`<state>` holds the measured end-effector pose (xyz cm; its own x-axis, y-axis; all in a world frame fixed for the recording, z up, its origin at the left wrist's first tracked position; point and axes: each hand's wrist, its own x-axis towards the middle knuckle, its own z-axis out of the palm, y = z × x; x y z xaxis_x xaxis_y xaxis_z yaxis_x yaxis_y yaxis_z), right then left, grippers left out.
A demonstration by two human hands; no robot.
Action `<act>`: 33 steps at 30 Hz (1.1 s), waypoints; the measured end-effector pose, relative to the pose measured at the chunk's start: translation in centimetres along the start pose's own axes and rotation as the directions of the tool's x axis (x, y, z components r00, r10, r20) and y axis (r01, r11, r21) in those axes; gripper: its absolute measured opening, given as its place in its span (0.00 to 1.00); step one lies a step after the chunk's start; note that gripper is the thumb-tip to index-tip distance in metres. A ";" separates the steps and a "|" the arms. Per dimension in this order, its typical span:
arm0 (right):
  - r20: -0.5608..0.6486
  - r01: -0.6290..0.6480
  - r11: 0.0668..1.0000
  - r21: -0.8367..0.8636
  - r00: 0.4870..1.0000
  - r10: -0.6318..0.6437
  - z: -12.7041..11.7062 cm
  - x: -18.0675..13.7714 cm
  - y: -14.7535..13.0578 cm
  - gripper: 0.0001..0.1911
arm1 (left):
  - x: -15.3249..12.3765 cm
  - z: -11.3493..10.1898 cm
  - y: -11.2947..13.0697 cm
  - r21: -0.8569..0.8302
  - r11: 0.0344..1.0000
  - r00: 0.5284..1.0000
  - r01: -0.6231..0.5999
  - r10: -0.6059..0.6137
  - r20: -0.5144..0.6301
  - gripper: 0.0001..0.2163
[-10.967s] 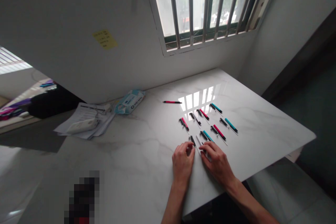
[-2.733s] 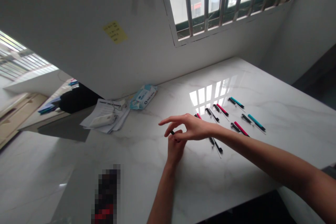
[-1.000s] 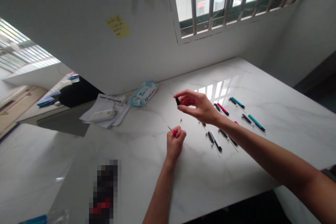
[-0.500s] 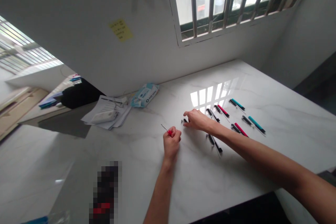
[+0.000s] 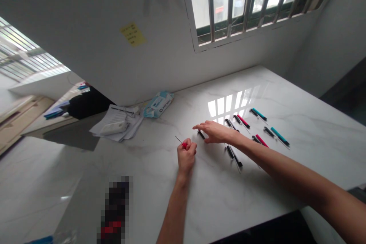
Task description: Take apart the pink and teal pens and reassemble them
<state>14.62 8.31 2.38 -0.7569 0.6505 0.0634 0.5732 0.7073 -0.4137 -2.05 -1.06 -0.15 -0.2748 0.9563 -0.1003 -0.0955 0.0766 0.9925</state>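
Observation:
My left hand (image 5: 186, 155) is a fist on the white marble table (image 5: 160, 183), closed round a red pen barrel (image 5: 181, 142) whose thin tip sticks out up-left. My right hand (image 5: 213, 132) lies just right of it, low over the table, fingers stretched out. A small black pen part (image 5: 201, 134) lies on the table under its fingertips. Right of that hand, taken-apart pens lie in rows: black ones (image 5: 234, 157), red ones (image 5: 243, 120) and teal ones (image 5: 280, 135).
A pack of wet wipes (image 5: 158, 105) lies by the wall. Papers with a white device (image 5: 116, 126) on them sit at the left. A blurred dark bottle (image 5: 116, 209) stands near the front edge. A barred window (image 5: 246, 0) is above.
My right hand came down from mid-air, where it pinched a black pen part, to the table; the part now lies there and the fingers have spread. My left fist stayed put.

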 end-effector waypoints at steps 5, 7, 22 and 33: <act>-0.042 -0.018 0.999 0.051 0.999 0.020 0.6 0.2 0.3 0.36 | 0.0 0.0 0.0 0.012 1.000 1.000 0.009 -0.009 -0.003 0.22; -0.063 -0.028 0.998 0.064 0.997 0.032 0.9 0.2 0.4 0.36 | 0.0 0.0 0.0 0.017 1.000 1.000 0.008 -0.008 -0.001 0.22; -0.189 0.070 0.765 0.640 0.980 0.069 -0.7 0.5 -3.2 0.12 | 0.3 0.0 -0.5 0.243 0.970 0.996 -0.016 -0.004 0.084 0.14; -0.288 0.035 0.700 0.713 0.925 0.247 -3.2 0.2 -2.7 0.11 | 0.4 -0.7 0.7 0.172 0.978 0.991 -0.114 0.124 -0.050 0.13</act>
<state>13.97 7.39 6.42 -0.4679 0.8564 0.2182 0.1506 0.3205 -0.9352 -2.86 -0.81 0.41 -0.3318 0.9431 0.0202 0.1028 0.0149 0.9946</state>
